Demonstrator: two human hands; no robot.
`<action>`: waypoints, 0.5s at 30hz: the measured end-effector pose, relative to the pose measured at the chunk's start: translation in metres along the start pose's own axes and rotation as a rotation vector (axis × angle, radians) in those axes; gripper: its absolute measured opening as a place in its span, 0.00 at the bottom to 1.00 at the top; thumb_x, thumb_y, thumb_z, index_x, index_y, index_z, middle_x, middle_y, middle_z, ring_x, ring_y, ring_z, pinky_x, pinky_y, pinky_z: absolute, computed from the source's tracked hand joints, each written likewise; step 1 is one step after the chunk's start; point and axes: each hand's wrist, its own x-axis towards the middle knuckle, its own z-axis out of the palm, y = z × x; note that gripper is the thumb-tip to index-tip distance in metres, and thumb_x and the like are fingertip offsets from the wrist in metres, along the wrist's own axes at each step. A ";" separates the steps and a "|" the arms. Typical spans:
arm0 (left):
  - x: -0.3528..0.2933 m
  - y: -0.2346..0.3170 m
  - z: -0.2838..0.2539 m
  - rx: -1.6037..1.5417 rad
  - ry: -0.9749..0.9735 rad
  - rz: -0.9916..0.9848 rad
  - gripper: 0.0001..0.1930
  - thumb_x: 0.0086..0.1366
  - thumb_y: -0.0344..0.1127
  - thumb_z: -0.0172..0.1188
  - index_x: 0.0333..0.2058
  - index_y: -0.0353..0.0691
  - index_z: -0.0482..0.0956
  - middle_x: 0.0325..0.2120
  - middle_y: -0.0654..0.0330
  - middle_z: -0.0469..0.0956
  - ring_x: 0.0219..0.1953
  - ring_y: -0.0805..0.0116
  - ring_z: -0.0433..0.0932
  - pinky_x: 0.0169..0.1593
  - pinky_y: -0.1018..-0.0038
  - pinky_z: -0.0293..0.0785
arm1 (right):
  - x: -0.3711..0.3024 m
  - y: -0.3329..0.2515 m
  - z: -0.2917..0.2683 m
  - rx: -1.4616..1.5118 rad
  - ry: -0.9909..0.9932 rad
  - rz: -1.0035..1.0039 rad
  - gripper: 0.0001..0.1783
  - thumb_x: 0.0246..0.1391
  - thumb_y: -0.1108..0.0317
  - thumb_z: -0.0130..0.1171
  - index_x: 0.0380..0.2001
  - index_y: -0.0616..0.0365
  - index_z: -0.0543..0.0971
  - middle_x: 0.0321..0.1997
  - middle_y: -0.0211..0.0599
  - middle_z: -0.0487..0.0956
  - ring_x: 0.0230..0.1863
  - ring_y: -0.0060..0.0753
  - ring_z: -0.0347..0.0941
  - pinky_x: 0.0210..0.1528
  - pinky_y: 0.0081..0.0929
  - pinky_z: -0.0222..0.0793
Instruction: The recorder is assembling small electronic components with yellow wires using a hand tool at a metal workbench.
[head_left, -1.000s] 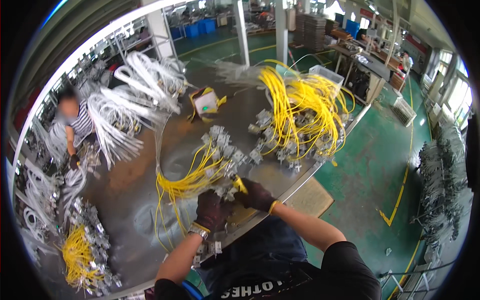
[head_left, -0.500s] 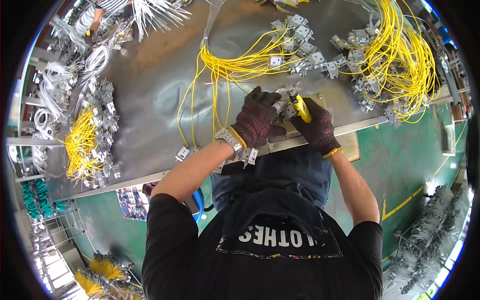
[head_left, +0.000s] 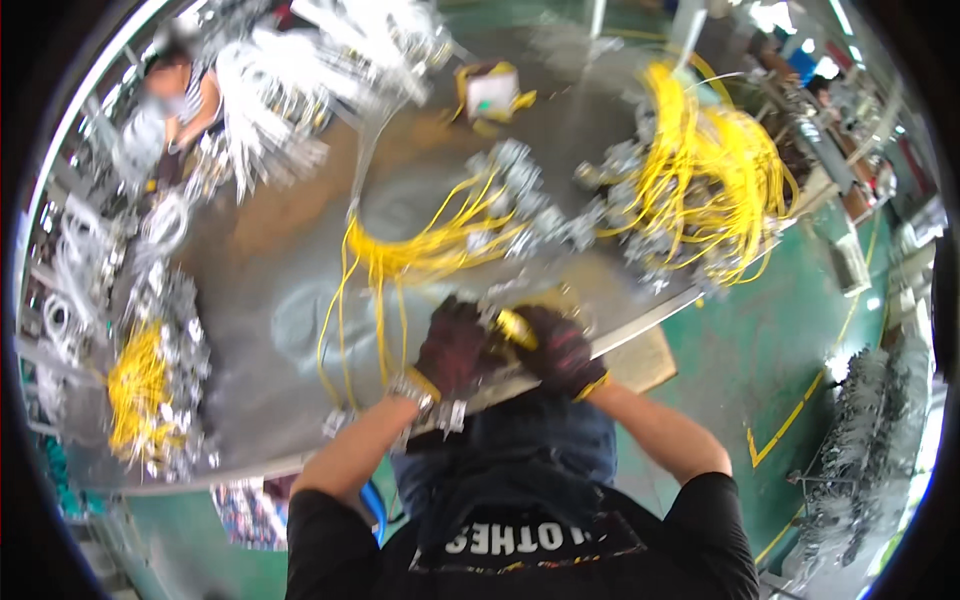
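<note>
Both my hands wear dark red-black knit gloves and work close together at the table's near edge. My right hand (head_left: 557, 352) is closed round a short yellow-handled tool (head_left: 515, 328), whose far end is blurred. Beside it, my left hand (head_left: 452, 348) has its fingers curled inward, but what they hold is hidden and smeared. Just beyond the hands lie yellow cables (head_left: 430, 250), fanned out from a grey bundle, with silvery metal brackets (head_left: 520, 185) on their ends. Another bracket (head_left: 453, 415) hangs by my left wrist, next to a metal-band watch (head_left: 415, 390).
A heap of yellow cables (head_left: 715, 170) with brackets lies at the table's right end. More yellow cables (head_left: 145, 390) and white cables (head_left: 290, 100) are at the left. Across the table a co-worker (head_left: 185, 95) handles cables. A rack of grey parts (head_left: 850, 460) stands at right.
The view has swung, so the table and my hands appear shifted lower and left, and the picture is blurrier. My right hand still grips the yellow tool close to my left hand.
</note>
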 end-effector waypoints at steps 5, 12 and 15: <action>0.009 0.019 -0.015 -0.138 0.001 -0.007 0.18 0.50 0.54 0.70 0.30 0.46 0.87 0.48 0.47 0.78 0.57 0.46 0.71 0.67 0.48 0.57 | -0.003 -0.003 -0.017 0.074 -0.041 0.168 0.20 0.53 0.59 0.67 0.48 0.52 0.78 0.43 0.49 0.81 0.45 0.58 0.78 0.47 0.47 0.74; 0.022 0.023 -0.026 0.029 -0.146 0.088 0.15 0.52 0.52 0.66 0.30 0.49 0.87 0.37 0.52 0.82 0.51 0.50 0.73 0.61 0.52 0.61 | -0.002 -0.001 -0.022 0.035 -0.065 0.124 0.23 0.53 0.53 0.66 0.48 0.52 0.77 0.43 0.50 0.82 0.45 0.59 0.78 0.45 0.51 0.73; 0.008 0.022 -0.019 0.047 -0.074 0.095 0.18 0.52 0.52 0.65 0.40 0.51 0.85 0.40 0.56 0.81 0.53 0.53 0.73 0.64 0.54 0.59 | 0.004 -0.012 -0.024 0.033 -0.130 0.137 0.20 0.54 0.56 0.64 0.49 0.50 0.77 0.45 0.47 0.82 0.47 0.57 0.78 0.46 0.49 0.74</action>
